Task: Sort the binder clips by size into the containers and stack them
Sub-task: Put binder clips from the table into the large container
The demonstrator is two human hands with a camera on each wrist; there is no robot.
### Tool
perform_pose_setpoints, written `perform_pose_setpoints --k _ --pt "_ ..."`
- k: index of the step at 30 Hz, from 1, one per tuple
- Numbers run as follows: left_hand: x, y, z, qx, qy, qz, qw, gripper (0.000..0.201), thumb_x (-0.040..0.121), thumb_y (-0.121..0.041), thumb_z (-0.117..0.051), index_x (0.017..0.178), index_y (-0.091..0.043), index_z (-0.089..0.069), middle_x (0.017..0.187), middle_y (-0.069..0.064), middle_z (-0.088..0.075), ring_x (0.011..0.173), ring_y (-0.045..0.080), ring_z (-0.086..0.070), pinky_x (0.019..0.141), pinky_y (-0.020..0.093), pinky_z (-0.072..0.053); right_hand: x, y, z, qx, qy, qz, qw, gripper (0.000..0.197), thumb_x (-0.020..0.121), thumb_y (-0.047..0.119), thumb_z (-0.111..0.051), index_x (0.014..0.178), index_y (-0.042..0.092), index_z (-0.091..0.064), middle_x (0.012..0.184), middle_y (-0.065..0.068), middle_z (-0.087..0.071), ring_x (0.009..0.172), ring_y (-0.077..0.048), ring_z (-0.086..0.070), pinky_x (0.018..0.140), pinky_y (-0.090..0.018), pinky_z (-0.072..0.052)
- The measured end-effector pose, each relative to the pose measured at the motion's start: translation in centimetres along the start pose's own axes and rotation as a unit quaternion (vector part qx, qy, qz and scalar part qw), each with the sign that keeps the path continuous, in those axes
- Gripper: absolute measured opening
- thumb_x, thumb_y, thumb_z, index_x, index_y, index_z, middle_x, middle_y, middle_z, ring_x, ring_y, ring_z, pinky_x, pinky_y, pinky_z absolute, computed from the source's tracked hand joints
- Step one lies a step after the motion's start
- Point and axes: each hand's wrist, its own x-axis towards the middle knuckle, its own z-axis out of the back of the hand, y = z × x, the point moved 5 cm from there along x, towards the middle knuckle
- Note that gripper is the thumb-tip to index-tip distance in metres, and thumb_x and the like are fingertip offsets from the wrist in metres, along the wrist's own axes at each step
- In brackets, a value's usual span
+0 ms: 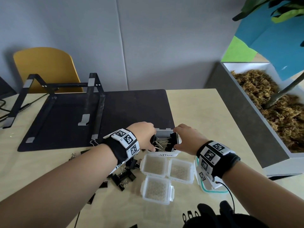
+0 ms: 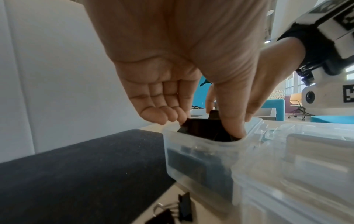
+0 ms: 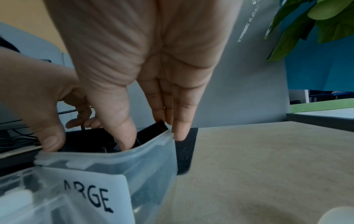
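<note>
A translucent container labelled LARGE (image 1: 164, 131) (image 3: 149, 157) stands at the mat's near edge and holds several large black binder clips (image 1: 162, 143). My left hand (image 1: 152, 140) (image 2: 201, 123) reaches into its left side, thumb inside, and pinches a black clip (image 2: 199, 128). At the right side my right hand (image 1: 176, 139) (image 3: 145, 130) pinches another black clip (image 3: 160, 125), thumb inside the container and little finger outside the wall. Loose black clips (image 1: 122, 177) lie on the table under my left forearm. Three small containers (image 1: 155, 165) stand open in front.
A black mat (image 1: 131, 109) carries a black laptop stand (image 1: 92, 102) to the left. A teal-rimmed lid (image 1: 213, 190) lies under my right wrist. A grey planter (image 1: 246, 116) lines the table's right edge. A yellow chair (image 1: 46, 66) stands behind.
</note>
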Motion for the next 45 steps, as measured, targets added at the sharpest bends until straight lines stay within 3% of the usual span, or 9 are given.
perform_pose_setpoints --k 5,10,13,18,23,26,33,38,45 --pt "0.2 0.7 -1.1 -0.096 0.011 0.042 0.994 0.054 0.072 -0.053 -0.070 0.113 -0.018 -0.060 0.108 -0.003 -0.058 0.089 0.016 -0.055 0.073 0.027 -0.045 -0.1 0.1 0.0 0.004 0.002 -0.001 1.000 0.044 0.081 0.026 -0.062 0.122 0.014 -0.050 0.123 -0.004 -0.050 0.102 -0.028 -0.057 0.082 -0.033 -0.047" --pt "-0.5 1.1 -2.1 -0.193 -0.010 0.049 0.980 0.048 0.081 -0.047 -0.065 0.124 -0.031 -0.053 0.104 -0.008 -0.044 0.092 0.014 -0.054 0.081 0.026 -0.047 0.3 0.1 0.0 0.005 0.007 -0.009 1.000 0.043 0.080 0.023 -0.064 0.119 0.013 -0.052 0.121 -0.005 -0.049 0.099 -0.029 -0.057 0.078 -0.033 -0.045" --pt "-0.7 1.2 -2.8 -0.224 -0.025 0.067 0.972 0.034 0.083 -0.036 -0.063 0.116 -0.032 -0.058 0.109 -0.007 -0.042 0.090 0.016 -0.056 0.080 0.027 -0.048 0.6 0.4 0.1 0.001 0.019 -0.015 1.000 0.043 0.079 0.024 -0.066 0.118 0.012 -0.053 0.118 -0.006 -0.049 0.097 -0.030 -0.057 0.074 -0.032 -0.044" --pt "-0.8 1.5 -3.9 -0.304 -0.024 0.111 0.946 0.030 0.080 -0.024 -0.066 0.108 -0.030 -0.056 0.115 0.000 -0.039 0.068 0.016 -0.056 0.063 0.025 -0.050 0.5 0.3 0.2 0.009 0.029 -0.024 0.999 0.046 0.076 0.026 -0.071 0.115 0.013 -0.051 0.112 -0.008 -0.049 0.095 -0.030 -0.056 0.071 -0.033 -0.044" --pt "-1.0 1.5 -4.1 -0.360 -0.016 0.117 0.925 0.027 0.084 -0.020 -0.066 0.107 -0.027 -0.055 0.121 0.005 -0.051 0.055 0.017 -0.062 0.057 0.027 -0.054 0.1 0.1 0.1 0.022 0.032 -0.040 0.998 0.042 0.078 0.023 -0.067 0.114 0.013 -0.049 0.101 -0.008 -0.054 0.090 -0.028 -0.054 0.067 -0.031 -0.040" --pt "-1.4 1.6 -4.3 -0.389 -0.025 0.109 0.915 0.022 0.086 -0.023 -0.064 0.107 -0.029 -0.057 0.126 0.002 -0.053 0.070 0.020 -0.069 0.066 0.032 -0.060 0.0 0.4 0.2 0.018 0.031 -0.049 0.998 0.038 0.079 0.019 -0.063 0.114 0.011 -0.049 0.091 -0.007 -0.053 0.083 -0.027 -0.053 0.063 -0.031 -0.039" --pt "-1.8 1.7 -4.2 -0.399 -0.047 0.117 0.908 0.024 0.087 -0.019 -0.064 0.107 -0.031 -0.060 0.123 -0.004 -0.051 0.081 0.023 -0.072 0.082 0.037 -0.058 -0.7 1.1 0.5 -0.041 0.022 -0.044 0.998 0.035 0.084 0.022 -0.060 0.118 0.011 -0.056 0.108 -0.012 -0.062 0.097 -0.031 -0.061 0.076 -0.033 -0.048" --pt "-2.0 1.7 -4.2 -0.355 -0.077 0.127 0.923 0.035 0.086 -0.024 -0.064 0.121 -0.032 -0.060 0.131 0.001 -0.051 0.119 0.018 -0.052 0.096 0.027 -0.042 -0.8 1.6 0.1 -0.064 0.022 -0.036 0.997 0.032 0.086 0.020 -0.055 0.118 0.012 -0.058 0.110 -0.012 -0.058 0.099 -0.032 -0.058 0.075 -0.032 -0.045" --pt "-3.0 1.6 -4.5 -0.345 -0.106 0.122 0.925 0.046 0.088 -0.026 -0.062 0.132 -0.030 -0.051 0.131 -0.001 -0.048 0.111 0.017 -0.054 0.099 0.033 -0.045 -1.4 0.5 -0.6 0.036 0.009 -0.061 0.997 0.056 0.084 0.031 -0.062 0.135 0.022 -0.042 0.127 -0.008 -0.048 0.113 -0.028 -0.051 0.090 -0.033 -0.043"
